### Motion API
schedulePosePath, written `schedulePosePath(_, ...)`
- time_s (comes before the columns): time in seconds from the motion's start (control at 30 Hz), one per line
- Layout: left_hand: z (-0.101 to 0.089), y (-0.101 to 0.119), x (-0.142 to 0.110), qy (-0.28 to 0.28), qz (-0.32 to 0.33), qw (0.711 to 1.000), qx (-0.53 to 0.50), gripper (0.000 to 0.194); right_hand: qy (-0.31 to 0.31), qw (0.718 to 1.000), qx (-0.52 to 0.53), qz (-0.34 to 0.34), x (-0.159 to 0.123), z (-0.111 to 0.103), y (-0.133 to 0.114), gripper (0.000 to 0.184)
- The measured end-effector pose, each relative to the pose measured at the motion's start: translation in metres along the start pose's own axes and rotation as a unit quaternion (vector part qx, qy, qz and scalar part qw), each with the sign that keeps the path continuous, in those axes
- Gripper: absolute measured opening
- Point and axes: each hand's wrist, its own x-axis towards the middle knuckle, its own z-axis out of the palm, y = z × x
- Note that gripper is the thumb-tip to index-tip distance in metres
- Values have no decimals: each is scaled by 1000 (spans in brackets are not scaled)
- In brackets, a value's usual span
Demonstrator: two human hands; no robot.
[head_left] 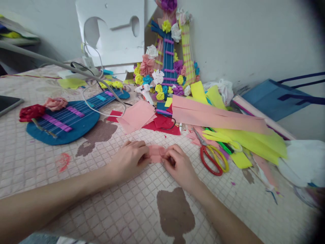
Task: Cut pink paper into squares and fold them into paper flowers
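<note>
My left hand [129,159] and my right hand [177,164] meet at the middle of the table, both pinching a small folded piece of pink paper [156,153] between their fingertips. The paper lies low over the checked tablecloth [101,203]. Just behind the hands lies a stack of pink paper squares [137,117] on red sheets [162,123]. Red and yellow scissors [212,157] rest on the cloth to the right of my right hand.
A blue paper guitar [68,120] with red and pink paper roses lies at the left. A second decorated guitar [167,57] leans on the wall. Long pink [215,117] and yellow paper strips [254,142], a glue gun [144,91], cables and a blue bag [276,96] crowd the back and right.
</note>
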Motion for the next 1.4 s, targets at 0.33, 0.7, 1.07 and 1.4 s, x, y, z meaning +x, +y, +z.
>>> schedulePosePath(0.33,2,-2,2,15,-4,1000,-13,7,13,1000,-3,-2,0,2,0,16)
schedulePosePath(0.7,-4,-1,2,-18,-19,996,-85,15,-21,999,23,9,1,-2,-3,21)
schedulePosePath(1.07,6,-4,3,51,-77,993,-71,26,52,998,8,32,1,8,2,29)
schedulePosePath(1.4,3,-7,1,26,-9,995,-97,16,-8,1000,19,-11,2,-2,-2,29)
